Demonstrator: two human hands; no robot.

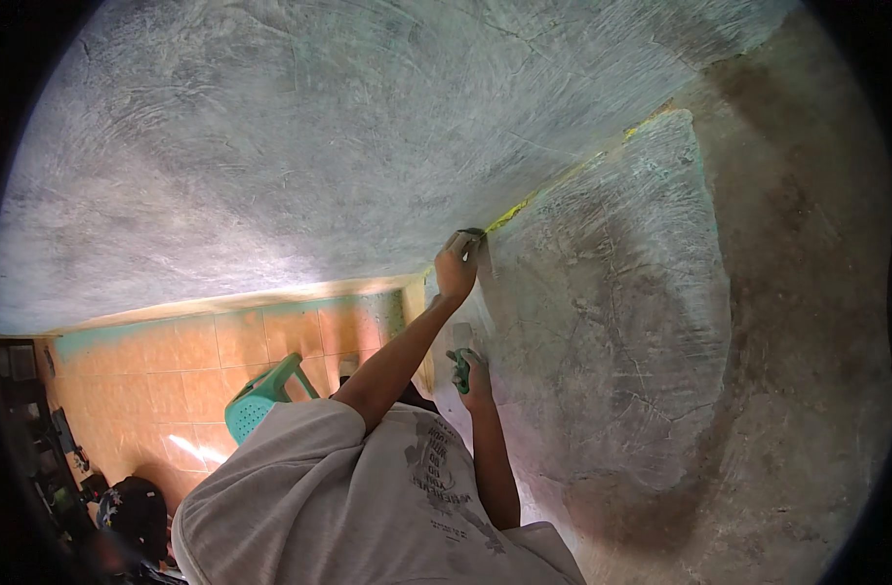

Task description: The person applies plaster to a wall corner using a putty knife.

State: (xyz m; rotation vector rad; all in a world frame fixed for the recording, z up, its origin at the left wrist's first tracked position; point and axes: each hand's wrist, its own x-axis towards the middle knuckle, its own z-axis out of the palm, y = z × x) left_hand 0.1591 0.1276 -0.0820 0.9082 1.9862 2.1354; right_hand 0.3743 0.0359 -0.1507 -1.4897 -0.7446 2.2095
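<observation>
My left hand (456,265) reaches up to the inside corner where two grey plastered walls meet. Its fingers are closed around a small dark piece (473,232) pressed against the corner; its kind is hard to make out. From there a yellow strip (513,214) runs along the corner line. Lower down, my right hand (476,378) grips the green handle of a putty knife (461,369). The grey blade points upward, close to the right-hand wall (602,322); whether it touches the wall is unclear.
A green plastic stool (254,402) stands on the orange tiled floor (187,361) to my left. Dark shelving with several items (26,390) lines the far left edge, and a dark patterned bundle (134,517) lies below it. The large left wall (270,166) borders my workspace.
</observation>
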